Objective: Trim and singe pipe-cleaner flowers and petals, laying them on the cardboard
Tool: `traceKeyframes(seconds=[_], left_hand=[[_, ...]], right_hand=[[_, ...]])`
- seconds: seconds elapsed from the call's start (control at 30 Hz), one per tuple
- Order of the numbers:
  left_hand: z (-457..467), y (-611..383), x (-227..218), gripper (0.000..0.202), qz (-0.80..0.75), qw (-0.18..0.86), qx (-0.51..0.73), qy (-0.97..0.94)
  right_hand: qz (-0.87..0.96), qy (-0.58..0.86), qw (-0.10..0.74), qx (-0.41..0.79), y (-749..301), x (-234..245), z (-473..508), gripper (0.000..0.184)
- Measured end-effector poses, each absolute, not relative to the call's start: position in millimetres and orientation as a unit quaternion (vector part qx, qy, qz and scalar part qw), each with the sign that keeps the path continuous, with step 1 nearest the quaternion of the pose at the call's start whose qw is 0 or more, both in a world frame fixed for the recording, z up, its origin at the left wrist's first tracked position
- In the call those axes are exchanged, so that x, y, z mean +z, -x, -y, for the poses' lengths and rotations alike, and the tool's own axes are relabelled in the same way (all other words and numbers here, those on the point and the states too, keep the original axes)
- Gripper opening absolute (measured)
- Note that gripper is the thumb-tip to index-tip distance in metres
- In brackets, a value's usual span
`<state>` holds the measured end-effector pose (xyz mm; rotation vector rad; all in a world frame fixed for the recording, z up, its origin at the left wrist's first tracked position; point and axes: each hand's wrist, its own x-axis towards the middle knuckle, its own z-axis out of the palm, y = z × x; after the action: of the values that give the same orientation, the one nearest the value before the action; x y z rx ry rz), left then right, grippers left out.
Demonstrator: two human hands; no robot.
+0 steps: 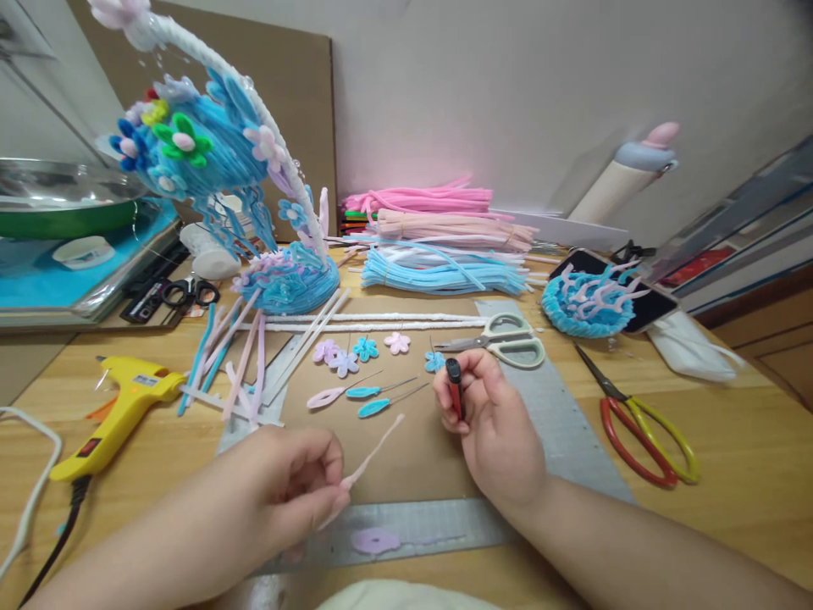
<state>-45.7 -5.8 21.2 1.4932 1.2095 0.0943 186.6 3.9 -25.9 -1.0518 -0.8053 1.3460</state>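
My left hand (pixel 305 483) is closed, pinching a pale pink pipe cleaner (pixel 376 446) whose thin free end points up and right. In my right hand (pixel 499 424) is a small red lighter (pixel 456 391) with a black top, gripped upright in the fingers. Between and beyond the hands, on brown cardboard (pixel 406 466), lie a pink looped petal (pixel 326 397) and two blue looped petals (pixel 374 408) with wire stems. Behind these are several small flowers, among them a pink flower (pixel 397 342) and a lilac flower (pixel 344 363). A lilac loop (pixel 376 540) rests near the front edge.
A yellow glue gun (pixel 118 415) lies left; red-and-yellow-handled scissors (pixel 641 432) right; pale-handled scissors (pixel 508 339) behind my right hand. Pipe cleaner bundles (pixel 445 267) stand against the wall. A tall blue flower arrangement (pixel 209 152) rises at back left, a blue fuzzy piece (pixel 588 309) at right.
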Motion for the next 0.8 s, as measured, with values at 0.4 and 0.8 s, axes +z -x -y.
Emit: traceKeyframes(seconds=[0.4,0.8], left_hand=[[-6.9,11.2,33.3,0.041,-0.487,0.678,0.337,-0.436],[-0.3,-16.3,12.5,0.033,-0.510,0.623,0.450,-0.387]], right_hand=[[0.391,0.412,0.650,0.504,-208.0,30.3,-7.0,0.043],[0.443,0.442,0.552,0.551,-207.1,-25.8,-6.4,0.045]])
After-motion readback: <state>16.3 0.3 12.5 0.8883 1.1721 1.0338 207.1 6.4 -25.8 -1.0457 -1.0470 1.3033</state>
